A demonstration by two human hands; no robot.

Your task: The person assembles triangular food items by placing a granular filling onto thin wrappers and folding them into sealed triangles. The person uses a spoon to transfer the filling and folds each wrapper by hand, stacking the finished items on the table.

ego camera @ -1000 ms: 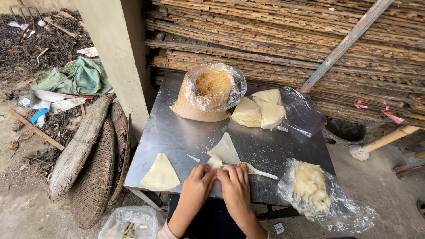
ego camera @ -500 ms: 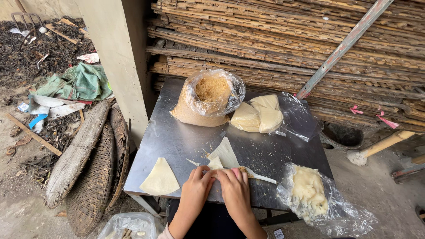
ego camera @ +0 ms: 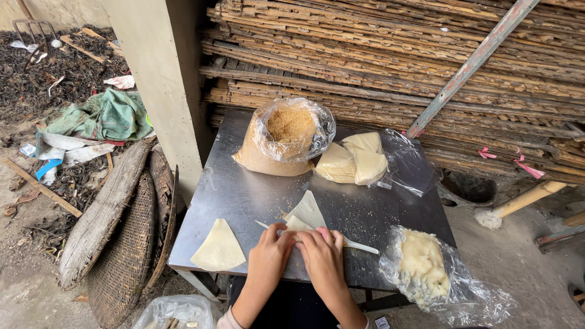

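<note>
Steel table (ego camera: 244,195): both hands (ego camera: 298,253) side-by-side, pressing dough wrapper (ego camera: 304,216).

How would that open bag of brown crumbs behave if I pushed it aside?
The bag of brown crumbs looks full and slumped, so probably heavy and sluggish. Its thin clear plastic likely deforms rather than slides cleanly on the metal table. Its open mouth could spill crumbs if tipped.

Pale dough on grey steel

The surface (ego camera: 244,195) is dull silver-grey, wrappers (ego camera: 219,248) creamy yellow, the clear bag of crumbs (ego camera: 286,137) golden-brown, the filling (ego camera: 420,265) off-white in clear plastic, the cloth (ego camera: 109,116) on the ground green.
</note>
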